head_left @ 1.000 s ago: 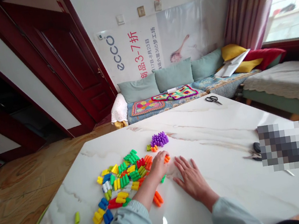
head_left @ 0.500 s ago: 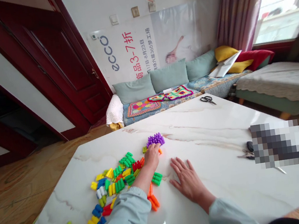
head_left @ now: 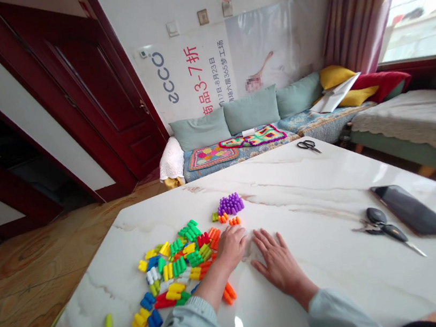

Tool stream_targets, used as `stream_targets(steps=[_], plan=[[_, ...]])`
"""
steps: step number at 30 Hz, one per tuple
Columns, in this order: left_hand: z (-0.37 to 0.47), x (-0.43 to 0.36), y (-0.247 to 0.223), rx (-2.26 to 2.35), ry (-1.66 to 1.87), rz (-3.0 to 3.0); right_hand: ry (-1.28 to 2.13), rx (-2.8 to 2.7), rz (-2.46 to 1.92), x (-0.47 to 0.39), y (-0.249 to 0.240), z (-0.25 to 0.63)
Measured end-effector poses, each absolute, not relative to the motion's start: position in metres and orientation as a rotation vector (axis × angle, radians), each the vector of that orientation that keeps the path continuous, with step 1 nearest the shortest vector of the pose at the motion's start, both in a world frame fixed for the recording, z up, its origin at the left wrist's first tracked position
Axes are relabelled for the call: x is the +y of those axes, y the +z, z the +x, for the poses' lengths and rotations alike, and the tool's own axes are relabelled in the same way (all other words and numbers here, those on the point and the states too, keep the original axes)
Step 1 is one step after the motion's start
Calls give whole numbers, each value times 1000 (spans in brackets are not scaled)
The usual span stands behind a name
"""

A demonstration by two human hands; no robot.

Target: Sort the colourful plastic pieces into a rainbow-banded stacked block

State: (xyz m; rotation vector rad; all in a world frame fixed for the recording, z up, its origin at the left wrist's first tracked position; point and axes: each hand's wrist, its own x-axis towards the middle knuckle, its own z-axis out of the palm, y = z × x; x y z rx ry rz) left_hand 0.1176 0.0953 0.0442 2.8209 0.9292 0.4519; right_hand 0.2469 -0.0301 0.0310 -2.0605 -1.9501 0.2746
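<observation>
My left hand [head_left: 232, 246] is low over the table at the right side of a pile of colourful plastic bullet-shaped blocks [head_left: 179, 266]. Its fingers are curled and close together; what they hold, if anything, is hidden. A sliver of green shows beneath the palm. My right hand [head_left: 280, 264] lies flat on the tabletop, fingers spread, holding nothing. Just beyond the left fingertips are small orange blocks [head_left: 235, 221], beside a tight cluster of purple blocks [head_left: 231, 204]. More orange blocks [head_left: 228, 293] lie below the left wrist.
The white marbled table [head_left: 269, 178] carries scissors [head_left: 309, 146] at the far edge. Keys with a black fob [head_left: 376, 216] and a dark phone [head_left: 415, 211] lie at the right. A lone lime-green block [head_left: 108, 323] is at the left. Behind stands a sofa [head_left: 251, 110].
My left hand has drawn back from the purple cluster toward me, leaving orange blocks in view there. It now covers the spot where green blocks showed. My right hand stays flat on the table.
</observation>
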Motion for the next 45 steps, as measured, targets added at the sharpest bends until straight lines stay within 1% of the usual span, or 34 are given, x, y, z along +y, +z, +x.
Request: stream_targets(steps=[7,16,20,25,30,38,40,42,45], plan=[[122,107,40,1053,444,2800,261,-1954,-2062,-31,27,247],[120,107,42,1059,468,2795,228,-1962,-2049,-30,22,248],[99,99,48,1052,519,2788,191,-1957,-2046,-30,18,249],[52,107,51,1287,579,2726,168,-1960,-2047,-31,17,249],[30,121,51,1458,413,2702,182,-1960,-2033,-29,17,249],[65,133,65,1552,208,2692,274,-1892,-1995,-35,28,246],[74,139,62,1622,10,2762,252,-1875,-1968,-35,29,247],[80,142,59,1637,-82,2803,247,-1868,-1947,-36,30,247],[85,139,56,1609,-94,2835,258,-1850,-1943,-37,30,247]])
